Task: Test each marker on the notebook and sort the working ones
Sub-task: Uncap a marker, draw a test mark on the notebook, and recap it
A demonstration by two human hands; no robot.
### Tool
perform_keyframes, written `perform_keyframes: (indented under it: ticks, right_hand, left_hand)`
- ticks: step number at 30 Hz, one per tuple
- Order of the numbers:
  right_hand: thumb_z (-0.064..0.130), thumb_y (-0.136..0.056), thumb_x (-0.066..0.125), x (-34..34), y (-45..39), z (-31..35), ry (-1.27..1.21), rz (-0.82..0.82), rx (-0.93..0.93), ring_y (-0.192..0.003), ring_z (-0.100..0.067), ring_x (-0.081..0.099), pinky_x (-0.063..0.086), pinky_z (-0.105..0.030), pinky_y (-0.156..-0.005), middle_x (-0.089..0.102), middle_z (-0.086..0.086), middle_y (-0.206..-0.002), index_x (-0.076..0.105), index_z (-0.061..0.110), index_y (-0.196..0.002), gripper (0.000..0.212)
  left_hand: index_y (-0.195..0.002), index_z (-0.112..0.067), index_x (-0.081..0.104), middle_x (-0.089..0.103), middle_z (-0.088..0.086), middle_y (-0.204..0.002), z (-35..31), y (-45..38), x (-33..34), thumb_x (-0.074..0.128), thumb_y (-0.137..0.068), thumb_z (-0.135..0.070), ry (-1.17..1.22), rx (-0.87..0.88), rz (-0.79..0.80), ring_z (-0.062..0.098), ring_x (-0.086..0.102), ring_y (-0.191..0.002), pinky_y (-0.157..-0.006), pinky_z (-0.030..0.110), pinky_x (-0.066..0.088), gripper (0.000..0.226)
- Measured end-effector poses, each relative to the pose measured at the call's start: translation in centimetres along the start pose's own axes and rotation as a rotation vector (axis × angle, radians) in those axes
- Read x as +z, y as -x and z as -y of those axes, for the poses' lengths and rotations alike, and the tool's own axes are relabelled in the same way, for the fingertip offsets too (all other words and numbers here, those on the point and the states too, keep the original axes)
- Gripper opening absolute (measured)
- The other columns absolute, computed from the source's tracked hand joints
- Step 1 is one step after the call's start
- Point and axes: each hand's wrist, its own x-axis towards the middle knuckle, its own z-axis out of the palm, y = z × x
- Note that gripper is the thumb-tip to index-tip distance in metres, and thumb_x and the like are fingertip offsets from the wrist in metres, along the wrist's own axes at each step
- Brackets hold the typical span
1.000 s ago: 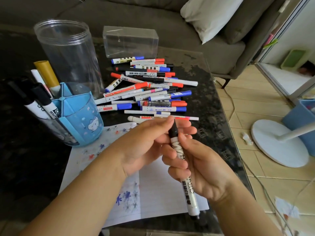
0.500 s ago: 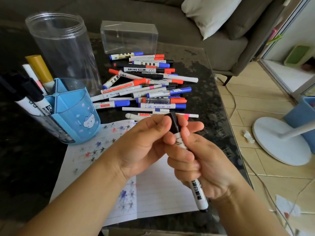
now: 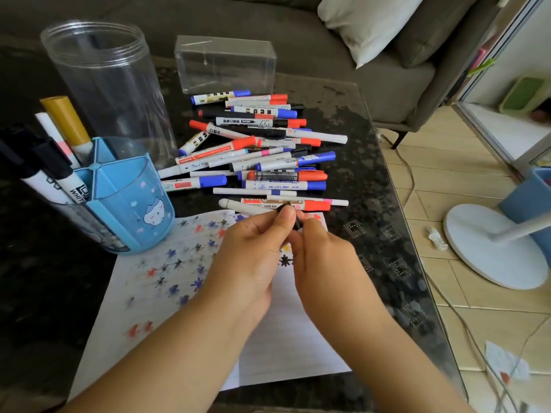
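While both hands meet over the far part of the notebook (image 3: 167,281), the left hand (image 3: 253,257) pinches a black cap (image 3: 284,207) between thumb and forefinger, and the right hand (image 3: 322,257) is curled just beside it. The right hand probably holds the body of the marker, but that body is hidden behind the fingers, so I cannot tell what it grips. Whether the cap is going on or coming off cannot be read from this view either.

As for progress, the notebook page carries many small star marks in blue, red and black, so a fair number of tests appear done. The blue holder (image 3: 131,204) at the left edge of the surface (image 3: 381,204) has several markers standing in it, which I judge to be sorted ones. Much is left: a large pile of markers (image 3: 256,153) lies across the middle of the surface, just beyond the notebook. The tall clear jar (image 3: 110,90) behind the holder and the clear box (image 3: 226,64) at the far edge look to have nothing in them.
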Motion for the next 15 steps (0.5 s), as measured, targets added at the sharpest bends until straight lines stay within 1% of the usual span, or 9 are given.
perform_keyframes:
  ticks: [2,3,5,6,8,10,12,13,15]
  right_hand:
    - [0.032,-0.099,0.035,-0.4,0.0,0.1,-0.133,0.022,-0.015,-0.058,-0.008,0.051,0.033,-0.017,-0.047,0.056,0.010,-0.071,0.053,0.018,-0.110,0.026]
    - [0.030,-0.100,0.037,-0.9,-0.1,0.1,-0.308,0.078,0.024,-0.051,-0.005,0.047,0.033,-0.014,-0.047,0.051,0.013,-0.062,0.056,0.020,-0.098,0.021]
    - [0.027,-0.100,0.038,-1.9,-0.1,-0.1,-0.818,0.261,0.181,-0.041,-0.002,0.037,0.030,-0.013,-0.043,0.046,0.010,-0.053,0.055,0.017,-0.082,0.027]
    - [0.028,-0.099,0.039,-2.3,-0.1,-0.2,-1.088,0.367,0.251,-0.039,-0.003,0.032,0.028,-0.014,-0.039,0.045,0.005,-0.053,0.056,0.012,-0.081,0.029]
    - [0.030,-0.096,0.041,-2.7,0.1,-0.1,-1.508,0.568,0.300,-0.039,-0.001,0.030,0.027,-0.012,-0.035,0.045,0.002,-0.054,0.059,0.008,-0.085,0.031]
    - [0.030,-0.093,0.041,-2.6,0.1,0.3,-1.697,0.676,0.309,-0.039,0.001,0.032,0.028,-0.009,-0.033,0.045,0.004,-0.054,0.062,0.009,-0.084,0.031]
    - [0.032,-0.095,0.041,-2.5,0.1,0.7,-1.623,0.617,0.327,-0.039,0.001,0.031,0.026,-0.010,-0.034,0.043,0.005,-0.053,0.059,0.010,-0.082,0.031]
    - [0.031,-0.097,0.040,-2.3,0.2,0.8,-1.473,0.543,0.312,-0.040,0.000,0.030,0.025,-0.011,-0.035,0.042,0.006,-0.052,0.056,0.011,-0.080,0.031]
    - [0.026,-0.101,0.038,-1.7,0.6,1.0,-0.925,0.342,0.196,-0.041,-0.003,0.033,0.028,-0.014,-0.041,0.042,0.010,-0.050,0.051,0.018,-0.076,0.029]
  left_hand:
    - [-0.074,-0.016,0.074,0.071,0.000,-0.074,-0.3,-0.1,-0.5,0.059,-0.081,-0.028,-0.006,0.000,0.059,0.013,0.065,-0.081,-0.085,0.028,0.047,0.020]
    - [-0.080,-0.014,0.073,0.072,0.002,-0.079,-0.6,-0.1,-0.7,0.057,-0.078,-0.030,0.013,-0.011,0.136,0.014,0.066,-0.079,-0.078,0.029,0.049,0.022]
    - [-0.093,-0.006,0.067,0.072,0.008,-0.088,-1.5,0.1,-1.2,0.052,-0.079,-0.029,0.103,-0.062,0.312,0.014,0.068,-0.075,-0.060,0.025,0.051,0.030]
    - [-0.096,-0.005,0.066,0.072,0.010,-0.092,-1.9,0.4,-1.3,0.050,-0.083,-0.028,0.154,-0.089,0.391,0.014,0.070,-0.076,-0.058,0.023,0.052,0.032]
    - [-0.098,-0.005,0.070,0.071,0.012,-0.099,-2.5,0.9,-1.5,0.050,-0.086,-0.028,0.231,-0.106,0.514,0.014,0.071,-0.077,-0.068,0.024,0.055,0.032]
    - [-0.088,-0.013,0.073,0.072,0.010,-0.096,-2.6,1.3,-1.5,0.050,-0.085,-0.030,0.251,-0.092,0.527,0.014,0.071,-0.074,-0.072,0.026,0.056,0.029]
    - [-0.077,-0.013,0.069,0.073,0.009,-0.088,-2.5,1.3,-1.3,0.050,-0.082,-0.029,0.228,-0.077,0.441,0.014,0.071,-0.074,-0.070,0.026,0.057,0.025]
    - [-0.075,-0.012,0.066,0.073,0.009,-0.086,-2.5,1.3,-1.1,0.050,-0.080,-0.029,0.210,-0.074,0.387,0.013,0.070,-0.069,-0.063,0.024,0.057,0.024]
    - [-0.073,-0.012,0.062,0.074,0.009,-0.087,-2.3,0.9,-1.1,0.050,-0.076,-0.029,0.158,-0.063,0.278,0.010,0.068,-0.062,-0.051,0.020,0.051,0.020]
